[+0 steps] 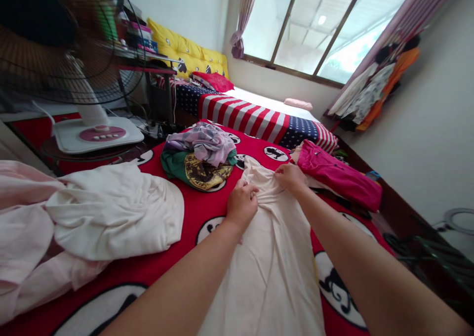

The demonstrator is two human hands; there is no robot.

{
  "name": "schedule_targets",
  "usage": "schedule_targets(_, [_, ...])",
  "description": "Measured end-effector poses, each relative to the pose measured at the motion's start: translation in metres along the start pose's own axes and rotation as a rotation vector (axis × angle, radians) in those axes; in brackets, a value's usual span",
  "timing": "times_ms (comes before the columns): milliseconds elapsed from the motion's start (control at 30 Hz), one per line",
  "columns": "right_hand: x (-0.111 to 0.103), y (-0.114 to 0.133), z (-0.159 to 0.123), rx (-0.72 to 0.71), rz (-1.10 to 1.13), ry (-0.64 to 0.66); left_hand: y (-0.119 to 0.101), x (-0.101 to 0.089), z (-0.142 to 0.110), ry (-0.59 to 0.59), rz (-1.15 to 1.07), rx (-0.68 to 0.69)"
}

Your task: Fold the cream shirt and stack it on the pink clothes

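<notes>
A long cream-white garment (266, 257) lies stretched toward me on the red patterned bed cover (207, 202). My left hand (242, 202) is closed on its left side near the far end, where the cloth bunches into creases. At the far right corner of the cloth, my right hand (291, 177) pinches the edge between thumb and fingers. Which kind of garment it is, I cannot tell. Just beyond my left hand sits a crumpled heap of clothes (207, 143), grey-pink on top with green and a yellow-brown print beneath.
White and pale pink clothes (122, 210) lie loose on the left. Folded clothes topped by bright pink (333, 173) are stacked at right. A fan (99, 128) stands at the left. Behind is another bed with a flag-patterned cover (248, 113); clothes hang (381, 89) by the window.
</notes>
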State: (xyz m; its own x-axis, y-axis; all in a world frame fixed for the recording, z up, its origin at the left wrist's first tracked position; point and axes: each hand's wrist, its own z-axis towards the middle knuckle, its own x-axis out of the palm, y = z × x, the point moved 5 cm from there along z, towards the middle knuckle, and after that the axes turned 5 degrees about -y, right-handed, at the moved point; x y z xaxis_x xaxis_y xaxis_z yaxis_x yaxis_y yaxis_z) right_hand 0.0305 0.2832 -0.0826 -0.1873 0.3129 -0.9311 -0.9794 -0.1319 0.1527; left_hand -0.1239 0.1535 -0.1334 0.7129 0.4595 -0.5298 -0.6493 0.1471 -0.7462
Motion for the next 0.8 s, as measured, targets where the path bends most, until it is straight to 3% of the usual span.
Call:
schedule_targets(167, [0.003, 0.005, 0.000, -0.100, 0.189, -0.137, -0.020, -0.009, -0.007, -0.096, 0.148, 0.232])
schedule_targets(300, [0.000, 0.013, -0.036, -0.227, 0.288, -0.182, -0.032, 0.001, -0.013, 0.038, 0.231, 0.416])
schedule_targets(400, [-0.005, 0.012, -0.075, -0.419, 0.284, -0.221, -0.024, 0.013, -0.012, 0.130, 0.312, 0.310])
schedule_targets(467, [-0.003, -0.004, -0.092, -0.486, 0.214, -0.201, -0.018, 0.019, -0.012, 0.157, 0.373, 0.208])
schedule_targets(567, [0.002, -0.057, -0.094, -0.270, 0.109, -0.160, -0.017, 0.022, -0.013, 0.189, 0.429, 0.157])
schedule_targets(667, [-0.003, -0.109, -0.085, -0.007, 0.108, -0.239, -0.018, 0.022, -0.013, 0.226, 0.450, 0.146])
schedule_targets(800, [-0.014, -0.135, -0.072, 0.056, 0.198, -0.416, -0.019, 0.019, -0.013, 0.234, 0.468, 0.148])
